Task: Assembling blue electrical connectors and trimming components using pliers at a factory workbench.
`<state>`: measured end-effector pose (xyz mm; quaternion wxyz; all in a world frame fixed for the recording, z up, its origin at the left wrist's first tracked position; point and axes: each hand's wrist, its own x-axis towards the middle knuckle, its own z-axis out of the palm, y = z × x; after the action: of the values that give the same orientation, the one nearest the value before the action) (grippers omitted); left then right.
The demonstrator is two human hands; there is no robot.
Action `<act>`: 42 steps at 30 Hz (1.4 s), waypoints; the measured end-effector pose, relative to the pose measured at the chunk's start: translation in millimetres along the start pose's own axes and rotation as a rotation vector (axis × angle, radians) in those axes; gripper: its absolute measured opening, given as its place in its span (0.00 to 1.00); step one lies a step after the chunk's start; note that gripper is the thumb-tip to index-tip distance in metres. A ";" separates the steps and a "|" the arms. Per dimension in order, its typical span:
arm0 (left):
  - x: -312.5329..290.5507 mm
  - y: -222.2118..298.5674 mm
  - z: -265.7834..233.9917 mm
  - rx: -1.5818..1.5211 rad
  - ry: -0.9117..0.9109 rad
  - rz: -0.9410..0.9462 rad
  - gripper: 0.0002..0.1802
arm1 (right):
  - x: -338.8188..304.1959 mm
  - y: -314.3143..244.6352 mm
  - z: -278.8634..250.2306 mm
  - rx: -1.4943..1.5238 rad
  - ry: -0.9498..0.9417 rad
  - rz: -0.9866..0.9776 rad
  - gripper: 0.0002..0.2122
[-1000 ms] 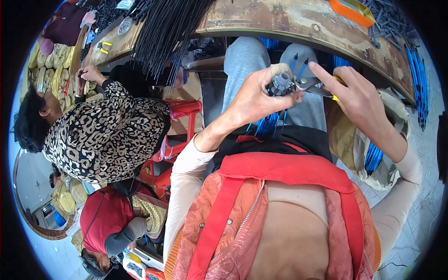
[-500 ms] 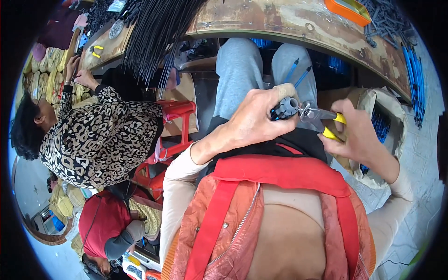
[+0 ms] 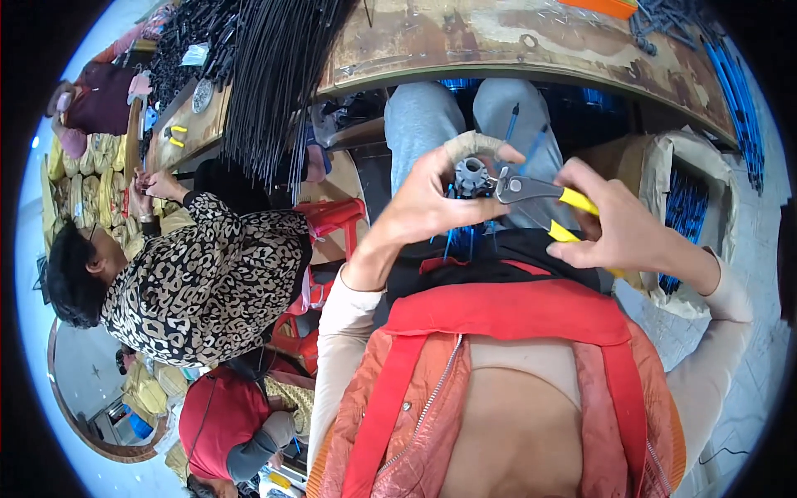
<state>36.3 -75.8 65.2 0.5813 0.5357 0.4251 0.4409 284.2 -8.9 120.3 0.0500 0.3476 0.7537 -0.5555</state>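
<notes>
A worn wooden surface [image 3: 465, 50] spans the top of the frame, with an orange tray [image 3: 602, 7] cut off at the upper edge and a thick bundle of black rods [image 3: 274, 91] hanging over its edge left of centre. In the upper left lie a small pair of yellow-handled pliers [image 3: 176, 135] and a round dish [image 3: 202, 95], near stacked yellowish bundles [image 3: 85, 184]. A co-worker in a leopard-print top [image 3: 216, 282] sits at left beside a red stool [image 3: 336, 220]; below, another wears red [image 3: 220, 419]. Pale floor [image 3: 751, 332] shows at lower right.
</notes>
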 end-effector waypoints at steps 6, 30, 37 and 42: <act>11.8 -1.2 5.4 -0.116 0.228 -0.130 0.25 | 13.7 13.6 -5.8 -0.722 0.528 -0.571 0.27; 21.6 -24.0 -10.3 -0.193 0.048 0.015 0.20 | 20.4 7.4 -20.1 -0.120 0.059 -0.147 0.18; 21.8 -21.5 -9.4 -0.109 -0.012 0.092 0.28 | 21.0 -20.6 -54.1 0.216 -0.368 0.265 0.14; 16.1 -18.7 -8.1 -0.140 0.005 0.056 0.21 | 17.8 3.2 -21.6 -0.048 -0.098 0.064 0.24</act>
<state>33.5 -58.9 45.7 0.6037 0.5045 0.3794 0.4869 279.3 18.8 117.7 0.1131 0.3427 0.7518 -0.5519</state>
